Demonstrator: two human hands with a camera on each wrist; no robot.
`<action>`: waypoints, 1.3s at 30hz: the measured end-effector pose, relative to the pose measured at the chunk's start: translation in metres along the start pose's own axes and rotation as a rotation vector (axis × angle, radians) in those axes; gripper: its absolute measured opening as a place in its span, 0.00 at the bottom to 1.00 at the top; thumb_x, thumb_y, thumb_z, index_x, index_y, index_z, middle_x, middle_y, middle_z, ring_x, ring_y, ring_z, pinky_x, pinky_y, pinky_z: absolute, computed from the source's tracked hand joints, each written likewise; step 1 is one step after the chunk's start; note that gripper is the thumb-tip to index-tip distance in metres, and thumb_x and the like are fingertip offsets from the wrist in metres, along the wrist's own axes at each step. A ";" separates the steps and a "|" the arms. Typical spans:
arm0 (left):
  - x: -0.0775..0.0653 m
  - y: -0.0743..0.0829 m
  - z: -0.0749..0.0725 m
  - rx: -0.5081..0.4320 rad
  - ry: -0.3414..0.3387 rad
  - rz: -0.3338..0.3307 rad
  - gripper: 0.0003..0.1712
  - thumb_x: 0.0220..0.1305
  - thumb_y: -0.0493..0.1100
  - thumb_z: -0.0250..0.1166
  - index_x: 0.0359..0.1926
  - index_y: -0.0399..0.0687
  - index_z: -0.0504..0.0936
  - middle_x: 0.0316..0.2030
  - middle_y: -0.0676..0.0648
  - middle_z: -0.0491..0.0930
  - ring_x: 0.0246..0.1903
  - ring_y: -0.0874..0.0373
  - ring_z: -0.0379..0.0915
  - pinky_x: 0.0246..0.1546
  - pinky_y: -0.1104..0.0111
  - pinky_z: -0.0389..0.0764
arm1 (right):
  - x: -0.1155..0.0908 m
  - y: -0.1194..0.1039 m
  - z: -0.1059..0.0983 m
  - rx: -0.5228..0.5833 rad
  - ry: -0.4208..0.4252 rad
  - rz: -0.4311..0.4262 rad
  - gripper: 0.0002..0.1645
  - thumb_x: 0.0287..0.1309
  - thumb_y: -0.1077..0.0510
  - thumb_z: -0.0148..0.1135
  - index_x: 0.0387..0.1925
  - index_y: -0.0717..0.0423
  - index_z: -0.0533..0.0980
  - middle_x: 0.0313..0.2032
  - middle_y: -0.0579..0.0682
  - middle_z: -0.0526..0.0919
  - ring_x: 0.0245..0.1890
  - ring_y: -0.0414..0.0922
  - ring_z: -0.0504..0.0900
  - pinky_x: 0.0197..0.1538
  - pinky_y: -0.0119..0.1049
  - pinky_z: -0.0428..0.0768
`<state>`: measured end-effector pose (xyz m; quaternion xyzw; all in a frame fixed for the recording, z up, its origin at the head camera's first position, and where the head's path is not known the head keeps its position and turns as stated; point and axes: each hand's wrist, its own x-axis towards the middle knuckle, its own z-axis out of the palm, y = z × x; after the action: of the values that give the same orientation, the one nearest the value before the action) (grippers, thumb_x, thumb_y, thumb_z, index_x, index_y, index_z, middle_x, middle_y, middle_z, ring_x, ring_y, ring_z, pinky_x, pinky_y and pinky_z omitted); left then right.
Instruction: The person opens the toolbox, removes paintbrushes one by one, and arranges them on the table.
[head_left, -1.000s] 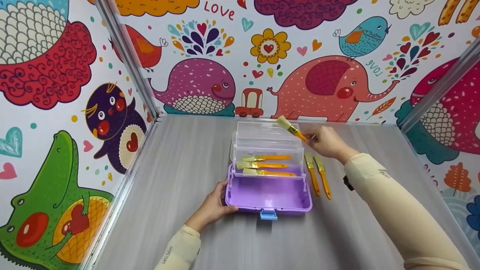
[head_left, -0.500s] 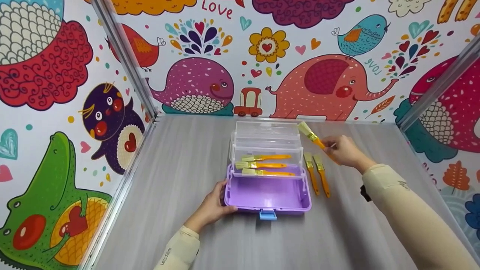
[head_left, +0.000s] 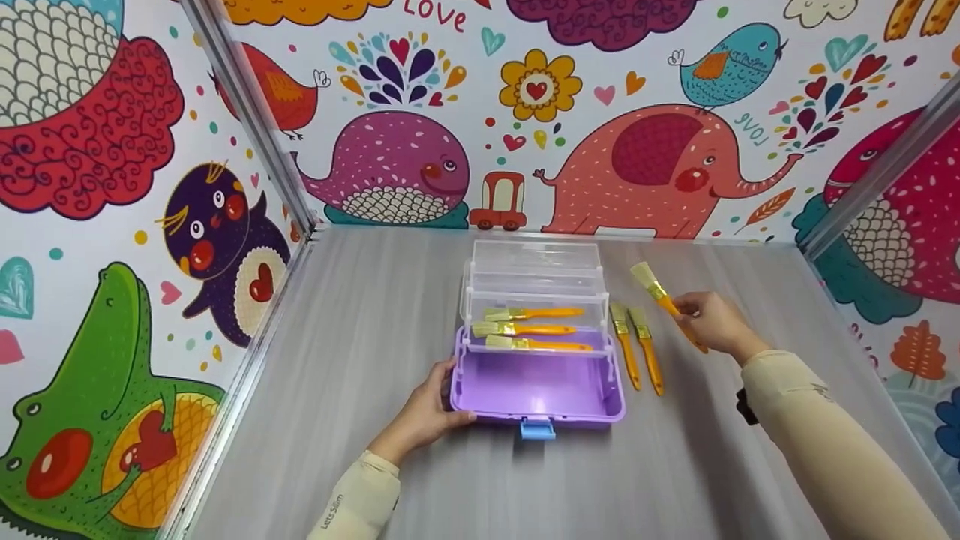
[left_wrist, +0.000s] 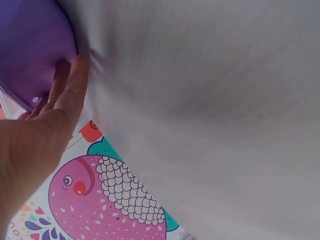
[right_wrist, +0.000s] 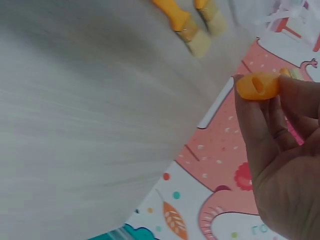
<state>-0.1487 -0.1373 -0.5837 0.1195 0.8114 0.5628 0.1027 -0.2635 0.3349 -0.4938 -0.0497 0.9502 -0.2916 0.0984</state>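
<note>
My right hand (head_left: 712,321) pinches the orange handle of a paintbrush (head_left: 666,303), its pale bristles pointing up and left, above the table to the right of the box. In the right wrist view the handle's end with its hole shows between thumb and fingers. My left hand (head_left: 426,405) holds the front left corner of an open purple storage box (head_left: 536,386), thumb at the front, fingers along the side wall. Three paintbrushes (head_left: 525,328) lie sideways in the box's clear tray (head_left: 540,300). Two more paintbrushes (head_left: 646,352) lie side by side on the table right of the box.
Clear upper trays and lid (head_left: 536,259) stand raised at the back of the box. A blue latch (head_left: 538,430) hangs at its front. Printed walls (head_left: 390,165) with metal corner rails (head_left: 255,112) bound the grey table (head_left: 360,315) at the back and sides.
My right hand has carried the paintbrush rightward and toward me, from beside the raised trays to right of the two loose paintbrushes. The left hand and box stay put.
</note>
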 end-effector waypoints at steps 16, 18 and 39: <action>-0.010 -0.003 0.003 -0.001 -0.004 0.019 0.56 0.48 0.34 0.78 0.73 0.34 0.54 0.67 0.27 0.63 0.62 0.35 0.68 0.63 0.51 0.69 | -0.019 0.041 0.041 0.157 -0.059 0.279 0.25 0.59 0.66 0.55 0.57 0.75 0.73 0.47 0.68 0.78 0.27 0.48 0.78 0.27 0.37 0.83; -0.008 -0.003 0.003 -0.008 -0.003 0.019 0.55 0.48 0.34 0.78 0.73 0.34 0.54 0.67 0.27 0.63 0.62 0.35 0.68 0.63 0.52 0.70 | -0.019 0.043 0.042 0.173 -0.057 0.291 0.25 0.57 0.66 0.55 0.56 0.75 0.74 0.45 0.66 0.78 0.27 0.48 0.78 0.26 0.37 0.82; 0.001 0.001 0.000 0.020 0.001 -0.003 0.55 0.51 0.35 0.77 0.74 0.37 0.54 0.68 0.29 0.62 0.62 0.36 0.69 0.63 0.53 0.71 | -0.010 0.040 0.060 0.245 -0.054 0.410 0.28 0.58 0.68 0.54 0.61 0.73 0.71 0.50 0.65 0.76 0.37 0.52 0.76 0.31 0.37 0.82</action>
<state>-0.1493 -0.1368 -0.5833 0.1189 0.8174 0.5543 0.1019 -0.2426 0.3366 -0.5635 0.1485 0.8950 -0.3770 0.1863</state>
